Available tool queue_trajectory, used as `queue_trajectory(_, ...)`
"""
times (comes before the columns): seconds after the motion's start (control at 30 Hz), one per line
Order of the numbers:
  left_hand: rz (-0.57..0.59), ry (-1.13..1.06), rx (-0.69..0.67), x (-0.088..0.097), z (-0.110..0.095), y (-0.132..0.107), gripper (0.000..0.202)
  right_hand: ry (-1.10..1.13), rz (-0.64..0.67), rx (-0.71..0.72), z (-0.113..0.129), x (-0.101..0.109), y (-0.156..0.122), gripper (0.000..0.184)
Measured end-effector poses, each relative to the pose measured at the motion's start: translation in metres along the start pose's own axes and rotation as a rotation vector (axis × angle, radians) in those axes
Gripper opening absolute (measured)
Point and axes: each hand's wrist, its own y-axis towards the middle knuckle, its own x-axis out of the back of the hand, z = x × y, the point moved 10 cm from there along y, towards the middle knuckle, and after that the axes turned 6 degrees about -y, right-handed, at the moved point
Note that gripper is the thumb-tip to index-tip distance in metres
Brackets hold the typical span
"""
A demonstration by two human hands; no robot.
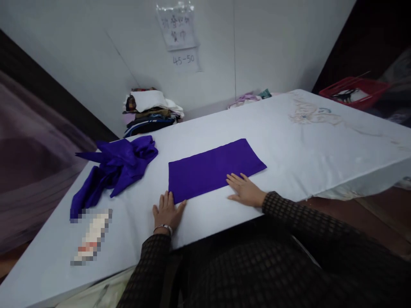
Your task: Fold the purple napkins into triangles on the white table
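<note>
A purple cloth [213, 169] lies folded into a flat rectangle on the white-covered table [199, 224]. My left hand [167, 211] rests at its near left corner, fingers spread, with the fingertips against the edge. Farther right, my right hand [244, 190] lies flat with its fingertips on the cloth's near edge. Neither hand grips anything. To the left is a crumpled purple cloth [125, 160], heaped in loose folds. A bracelet circles my left wrist.
A pixelated pale object [93, 237] lies at the table's left. Stacked folded fabrics [150, 111] stand by the wall, with more cloth [245, 99] behind the table's far edge. Embroidery [308, 113] marks the cover at right. A red basket [356, 92] stands beyond the far right corner.
</note>
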Motion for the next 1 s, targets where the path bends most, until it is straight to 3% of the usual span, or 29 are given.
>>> queue_trajectory(0.2, 0.001, 0.015, 0.010, -0.001, 0.002, 0.002, 0.077, -0.143, -0.040, -0.266, -0.098, 0.016, -0.071, 0.073)
queue_trajectory(0.3, 0.006, 0.015, 0.015, -0.002, 0.002, 0.001, 0.077, -0.187, -0.060, -0.328, -0.122, 0.017, -0.089, 0.071)
queue_trajectory(0.4, 0.003, 0.012, 0.013, -0.002, 0.001, 0.001, 0.077, -0.197, -0.068, -0.358, -0.130, 0.015, -0.094, 0.069)
queue_trajectory(0.63, 0.019, -0.019, 0.015, 0.003, 0.003, -0.002, 0.076, -0.136, -0.003, -0.391, -0.133, 0.016, -0.092, 0.069)
queue_trajectory(0.77, -0.069, -0.001, 0.010, 0.021, -0.009, -0.008, 0.075, -0.133, -0.056, -0.369, -0.121, 0.031, -0.085, 0.069)
queue_trajectory(0.83, -0.112, -0.002, -0.070, 0.027, -0.036, -0.013, 0.075, -0.126, -0.078, -0.307, -0.100, 0.034, -0.071, 0.070)
queue_trajectory(1.0, -0.074, -0.091, -0.432, 0.012, -0.141, -0.032, 0.077, -0.045, -0.049, -0.051, -0.017, 0.018, -0.012, 0.069)
